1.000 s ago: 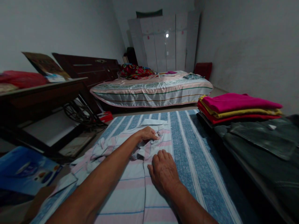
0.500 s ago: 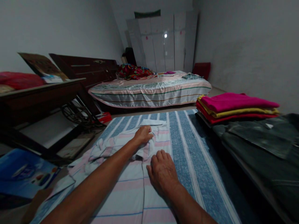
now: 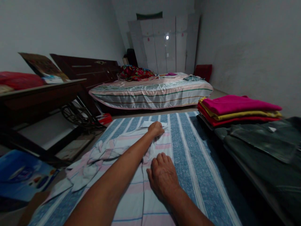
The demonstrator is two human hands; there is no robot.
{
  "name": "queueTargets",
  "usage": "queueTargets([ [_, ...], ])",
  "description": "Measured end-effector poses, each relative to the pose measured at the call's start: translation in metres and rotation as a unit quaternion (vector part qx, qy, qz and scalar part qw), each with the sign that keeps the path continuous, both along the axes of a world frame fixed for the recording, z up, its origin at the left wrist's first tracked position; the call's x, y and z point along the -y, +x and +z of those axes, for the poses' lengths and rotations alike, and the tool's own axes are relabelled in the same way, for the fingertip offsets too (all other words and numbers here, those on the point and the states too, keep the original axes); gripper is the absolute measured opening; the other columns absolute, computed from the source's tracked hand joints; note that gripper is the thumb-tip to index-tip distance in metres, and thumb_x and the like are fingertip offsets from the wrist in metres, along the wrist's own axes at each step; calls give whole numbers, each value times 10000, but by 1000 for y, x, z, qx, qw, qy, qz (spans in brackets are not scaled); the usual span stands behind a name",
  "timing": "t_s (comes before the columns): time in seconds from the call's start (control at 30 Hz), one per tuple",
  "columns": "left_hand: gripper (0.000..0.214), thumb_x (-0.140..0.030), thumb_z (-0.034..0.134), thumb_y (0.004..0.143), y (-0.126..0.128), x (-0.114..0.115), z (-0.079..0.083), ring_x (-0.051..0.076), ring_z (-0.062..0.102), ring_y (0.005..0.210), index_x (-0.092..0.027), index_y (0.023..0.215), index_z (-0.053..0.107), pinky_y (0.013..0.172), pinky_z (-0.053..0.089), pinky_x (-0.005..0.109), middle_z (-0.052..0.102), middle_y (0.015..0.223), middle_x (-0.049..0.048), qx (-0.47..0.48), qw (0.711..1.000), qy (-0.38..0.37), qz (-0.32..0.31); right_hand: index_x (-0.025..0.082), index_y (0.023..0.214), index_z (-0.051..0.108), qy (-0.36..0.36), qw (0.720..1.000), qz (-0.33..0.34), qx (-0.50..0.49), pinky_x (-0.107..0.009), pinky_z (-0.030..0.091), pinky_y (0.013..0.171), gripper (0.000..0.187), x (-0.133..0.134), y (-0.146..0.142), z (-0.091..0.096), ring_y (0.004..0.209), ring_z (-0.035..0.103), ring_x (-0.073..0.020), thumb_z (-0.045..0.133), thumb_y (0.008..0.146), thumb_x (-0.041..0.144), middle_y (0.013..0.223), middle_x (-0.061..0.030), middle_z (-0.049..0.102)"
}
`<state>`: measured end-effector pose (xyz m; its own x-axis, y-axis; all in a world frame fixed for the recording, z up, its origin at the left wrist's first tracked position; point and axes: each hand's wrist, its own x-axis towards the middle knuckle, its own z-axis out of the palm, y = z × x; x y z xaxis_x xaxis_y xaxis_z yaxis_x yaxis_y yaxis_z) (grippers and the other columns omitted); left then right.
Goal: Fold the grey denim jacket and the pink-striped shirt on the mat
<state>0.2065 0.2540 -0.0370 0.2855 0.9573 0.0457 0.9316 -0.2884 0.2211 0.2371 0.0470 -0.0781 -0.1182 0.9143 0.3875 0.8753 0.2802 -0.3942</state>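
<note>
My left hand [image 3: 155,128] lay at the far end of the striped shirt [image 3: 130,188], fingers curled into a loose fist just beside the collar [image 3: 146,124]; from my remote post I could not tell whether they pinched any cloth. My right hand [image 3: 163,171] rested closer in, palm down, fingers lightly bent and thumb apart, with a hold on nothing that I could see.

The shirt was spread under both hands, 1 dark seam line running between the 2 forearms, and a bunched part [image 3: 94,160] lay left of the left forearm. I judged it light, soft and limp, quick to crease, neither slippery nor fragile. The collar looked its firmest part, so the edge next to the left fingers seemed a good place to pinch, with the right palm as an anchor; the bunched part seemed better taken by its edge than scooped.

Right of the right hand showed the blue striped sheet [image 3: 185,150], and farther right a stack of folded cloths [image 3: 240,106] and a dark green garment [image 3: 263,138]. A blue box [image 3: 25,175] stood well left of the left forearm; beyond both hands was a bed [image 3: 152,94].
</note>
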Motion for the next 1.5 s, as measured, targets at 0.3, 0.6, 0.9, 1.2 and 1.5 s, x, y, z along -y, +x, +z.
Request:
queueTargets([
  [0.3,43,-138,635,582,1,1,-5,108,469,497,-154,575,595,480,309,211,462,467,-49,93,995,-27,-15,99,982,625,13,1000,-6,-1,-461,363,946,247,0,-2,0,1073,464,-306,497,866,274,1077,-183,584],
  [0.6,171,-220,633,601,1,3,-2,103,426,462,-167,489,516,453,278,212,364,427,-72,82,994,-68,-36,115,956,626,9,1000,-8,-15,-459,380,923,209,1,-1,1,1043,483,-300,512,858,259,1051,-181,590],
  [0.9,116,-188,542,751,16,45,-5,242,620,882,-157,788,647,715,428,281,668,845,93,-43,998,-8,-53,91,1015,637,4,1000,-12,-19,-471,366,947,261,0,-4,-2,1075,483,-322,534,839,254,1080,-189,598],
  [1.2,222,-171,451,831,17,53,-13,235,624,967,-153,926,651,804,437,296,660,1029,146,-69,996,20,-49,92,1055,630,10,1000,-16,-21,-480,381,932,286,-1,-5,-2,1064,492,-322,552,824,243,1076,-187,605],
  [1.5,257,-262,439,833,3,33,-15,195,614,756,-164,720,648,654,369,261,664,748,80,-19,999,23,-42,93,976,640,14,1000,-16,-15,-471,394,915,248,-2,-5,-3,1038,491,-321,534,835,266,1053,-184,600],
])
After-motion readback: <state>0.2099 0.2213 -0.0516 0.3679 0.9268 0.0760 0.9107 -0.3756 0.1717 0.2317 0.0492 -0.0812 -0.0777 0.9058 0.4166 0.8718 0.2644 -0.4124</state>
